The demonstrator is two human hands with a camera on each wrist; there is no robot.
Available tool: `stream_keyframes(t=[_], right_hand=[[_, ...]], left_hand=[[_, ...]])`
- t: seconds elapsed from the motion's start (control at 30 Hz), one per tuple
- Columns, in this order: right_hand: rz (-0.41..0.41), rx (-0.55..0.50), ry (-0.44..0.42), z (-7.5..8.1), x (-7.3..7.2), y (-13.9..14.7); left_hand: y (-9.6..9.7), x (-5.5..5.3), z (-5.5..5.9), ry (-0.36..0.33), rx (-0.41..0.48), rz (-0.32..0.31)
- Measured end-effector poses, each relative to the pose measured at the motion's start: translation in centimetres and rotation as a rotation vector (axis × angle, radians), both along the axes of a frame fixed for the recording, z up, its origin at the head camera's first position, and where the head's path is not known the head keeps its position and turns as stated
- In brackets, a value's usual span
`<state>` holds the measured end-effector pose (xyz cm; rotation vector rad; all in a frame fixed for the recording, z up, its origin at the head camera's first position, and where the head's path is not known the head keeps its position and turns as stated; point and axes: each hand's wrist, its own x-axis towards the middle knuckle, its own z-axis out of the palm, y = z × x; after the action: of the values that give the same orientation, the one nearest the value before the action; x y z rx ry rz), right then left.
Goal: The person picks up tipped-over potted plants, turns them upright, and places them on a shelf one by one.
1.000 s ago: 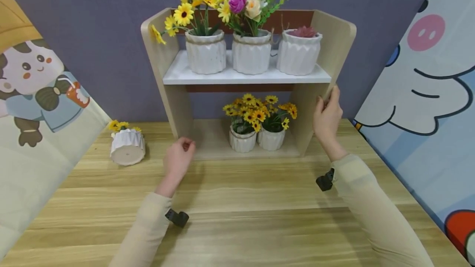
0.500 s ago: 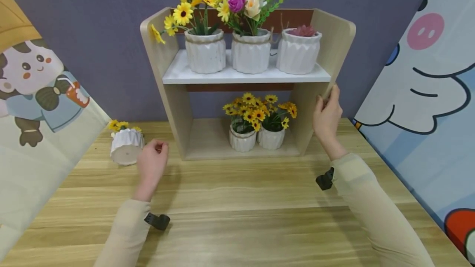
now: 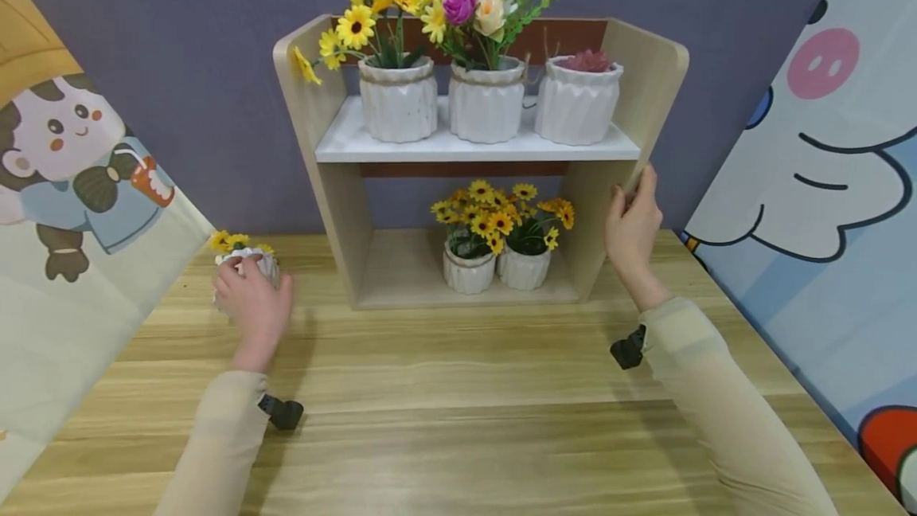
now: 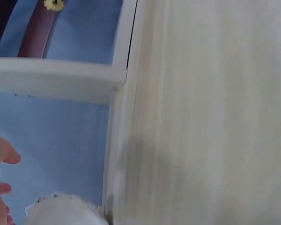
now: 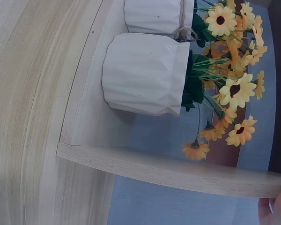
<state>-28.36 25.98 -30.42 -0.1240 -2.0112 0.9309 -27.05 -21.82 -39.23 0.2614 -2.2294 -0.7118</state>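
Observation:
In the head view my left hand (image 3: pixel 254 301) is over a white flowerpot (image 3: pixel 268 267) that lies tipped over left of the shelf, yellow flowers away from me. Its fingers are spread and hide most of the pot. The left wrist view shows the thumb and fingers (image 4: pixel 1 157) beside the pot (image 4: pixel 63 213), with a gap between. My right hand (image 3: pixel 634 221) grips the right side panel of the two-tier wooden shelf (image 3: pixel 333 213); only a bit of that hand (image 5: pixel 276 211) shows in the right wrist view.
On the upper white board (image 3: pixel 473 152) stand a yellow-flower pot (image 3: pixel 398 102), a mixed-flower pot (image 3: pixel 485 106) and a red succulent pot (image 3: pixel 579 106). Two small yellow-flower pots (image 3: pixel 469 271) stand below. Cartoon panels (image 3: pixel 93 181) flank the wooden table (image 3: pixel 458 420).
My left hand has moved left from the shelf's lower left corner to the tipped flowerpot, its fingers spreading from a curled shape. The right hand has stayed on the shelf's side.

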Motion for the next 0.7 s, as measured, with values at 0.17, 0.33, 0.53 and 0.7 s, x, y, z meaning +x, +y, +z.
stream_keyframes(t=[0.17,0.33,0.53,0.7], right_hand=[[0.008,0.001,-0.007,0.0,0.1,0.1],[0.015,-0.001,-0.010,0.0,0.1,0.1],[0.014,-0.004,-0.013,0.1,0.1,0.1],[0.004,-0.001,-0.015,0.0,0.1,0.1]], left_hand=[[-1.3,-0.8,0.8,-0.157,-0.020,0.019],[-2.6,-1.6,1.3,-0.313,-0.036,0.033],[-3.7,-2.5,1.7,-0.506,-0.059,0.010],[-3.9,-3.1,1.8,-0.622,-0.095,-0.005]])
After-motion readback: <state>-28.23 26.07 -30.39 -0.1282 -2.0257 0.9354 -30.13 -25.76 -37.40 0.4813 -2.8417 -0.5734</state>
